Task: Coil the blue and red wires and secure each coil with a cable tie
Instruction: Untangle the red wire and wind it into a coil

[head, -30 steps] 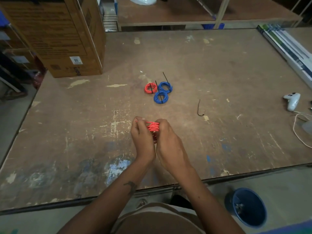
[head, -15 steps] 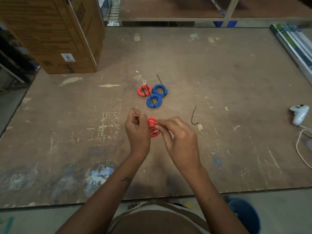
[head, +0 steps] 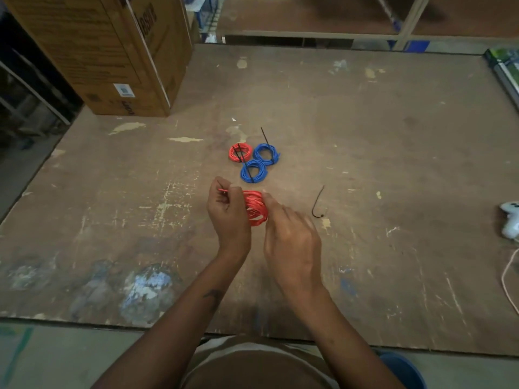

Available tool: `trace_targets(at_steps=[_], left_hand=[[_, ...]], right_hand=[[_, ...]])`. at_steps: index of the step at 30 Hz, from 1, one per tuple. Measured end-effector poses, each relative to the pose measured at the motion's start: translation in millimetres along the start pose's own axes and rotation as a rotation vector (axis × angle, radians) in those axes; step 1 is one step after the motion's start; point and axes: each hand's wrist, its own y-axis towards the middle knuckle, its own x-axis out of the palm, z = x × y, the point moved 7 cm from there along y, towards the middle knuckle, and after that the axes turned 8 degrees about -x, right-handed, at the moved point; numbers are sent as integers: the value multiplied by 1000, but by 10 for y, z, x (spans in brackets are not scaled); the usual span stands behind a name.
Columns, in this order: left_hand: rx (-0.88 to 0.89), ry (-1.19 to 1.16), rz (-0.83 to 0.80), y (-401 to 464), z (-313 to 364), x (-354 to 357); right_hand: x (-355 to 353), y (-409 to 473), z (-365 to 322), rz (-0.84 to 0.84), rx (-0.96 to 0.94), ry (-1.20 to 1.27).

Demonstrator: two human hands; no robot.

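Both hands hold a loose red wire coil (head: 255, 208) at the centre of the frame, above the worn bench (head: 393, 153).

The left hand (head: 229, 213) has its fingers closed on the coil and its free wire end; the right hand (head: 292, 240) has fingertips pinched on the coil's right side. Just above lie one tied red coil (head: 240, 153) and two tied blue coils (head: 259, 163), touching. A loose black cable tie (head: 318, 204) lies right of the hands.
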Motion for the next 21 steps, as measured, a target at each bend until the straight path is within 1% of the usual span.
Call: trace_targets(at_steps=[2, 4, 5, 7, 9, 11, 13, 16, 19, 20, 21], left_hand=[[96, 83, -4, -57, 91, 42], [147, 134, -15, -89, 132, 56], [154, 140, -30, -92, 138, 57], [172, 143, -90, -107, 168, 68], [224, 153, -161, -136, 242, 72], [256, 154, -221, -138, 317, 67], [241, 106, -242, -85, 367, 25], [178, 57, -207, 26, 366, -29], [74, -27, -190, 15, 251, -19], [76, -6, -193, -3, 210, -25], [112, 64, -213, -22, 187, -37]], right_hand=[[-42, 44, -37, -19, 8, -10], [-82, 68, -74, -66, 69, 20], [-88, 76, -81, -116, 102, 21], [-31, 99, -55, -280, 132, 43], [-8, 111, -50, -425, 84, 25], [-31, 191, -102, -504, 43, -23], [-48, 286, -172, -450, 8, 5], [30, 276, -205, -320, 5, 17], [150, 258, -133, -275, 13, -15], [162, 249, -126, -258, 14, -44], [165, 240, -120, -244, 11, -79]])
